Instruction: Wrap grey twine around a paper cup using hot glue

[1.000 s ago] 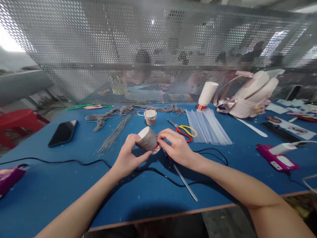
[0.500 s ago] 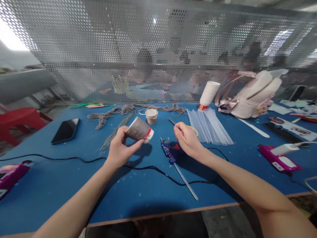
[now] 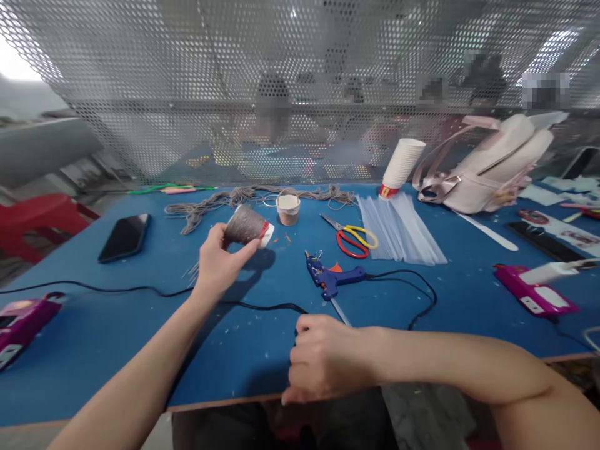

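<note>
My left hand point(image 3: 216, 262) grips a paper cup wrapped in grey string point(image 3: 247, 226), tilted on its side with its red-banded base pointing right, a little above the blue table point(image 3: 140, 325). My right hand point(image 3: 328, 359) rests at the table's near edge, fingers curled down over the edge, covering the end of a glue stick. What it holds, if anything, is hidden. A blue hot glue gun point(image 3: 330, 277) lies on the table ahead of that hand, its black cord point(image 3: 262, 306) running left and right. A second string-wrapped cup point(image 3: 287, 209) stands upright behind.
Red-and-yellow scissors point(image 3: 351, 239), clear glue sticks point(image 3: 398, 234), a stack of paper cups point(image 3: 400, 165) and a pale backpack point(image 3: 487, 165) sit to the right. Grey string bundles point(image 3: 210, 209) and a black phone point(image 3: 124, 236) lie left. Pink glue guns point(image 3: 534, 294) flank both sides. Perforated mesh stands behind.
My right hand left the cup, passed the scissors, and drew back to the table's near edge. My left hand carried the cup up and to the left. The glue gun now lies uncovered.
</note>
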Demonstrator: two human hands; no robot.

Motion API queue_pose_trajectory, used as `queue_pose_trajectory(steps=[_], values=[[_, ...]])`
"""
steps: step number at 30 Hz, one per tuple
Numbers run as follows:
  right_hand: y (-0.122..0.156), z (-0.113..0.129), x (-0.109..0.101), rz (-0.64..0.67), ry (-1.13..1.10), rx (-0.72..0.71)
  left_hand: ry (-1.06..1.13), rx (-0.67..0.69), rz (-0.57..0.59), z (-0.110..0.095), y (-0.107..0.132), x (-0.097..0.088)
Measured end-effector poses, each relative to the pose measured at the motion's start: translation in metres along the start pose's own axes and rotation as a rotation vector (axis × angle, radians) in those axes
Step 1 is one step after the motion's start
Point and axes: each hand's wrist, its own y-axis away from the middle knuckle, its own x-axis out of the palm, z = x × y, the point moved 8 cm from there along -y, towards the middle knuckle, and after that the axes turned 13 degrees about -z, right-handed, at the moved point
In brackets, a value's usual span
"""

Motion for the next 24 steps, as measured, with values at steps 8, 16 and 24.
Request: queue_pose_trajectory(steps=[8, 16, 24], values=[[0.029, -0.072, -0.046, -0.169, 0.043, 0.347, -0.012, 0.001, 0.051, 0.005, 0.006, 0.006], [0.075, -0.123, -0.02, 0.069, 0.167, 0.658, -0.004, 0.121, 0.111, -0.008, 0.019, 0.009], [0.081, -0.127, -0.063, -0.614, -0.121, 0.881, -0.009, 0.224, 0.113, -0.015, 0.025, 0.009]])
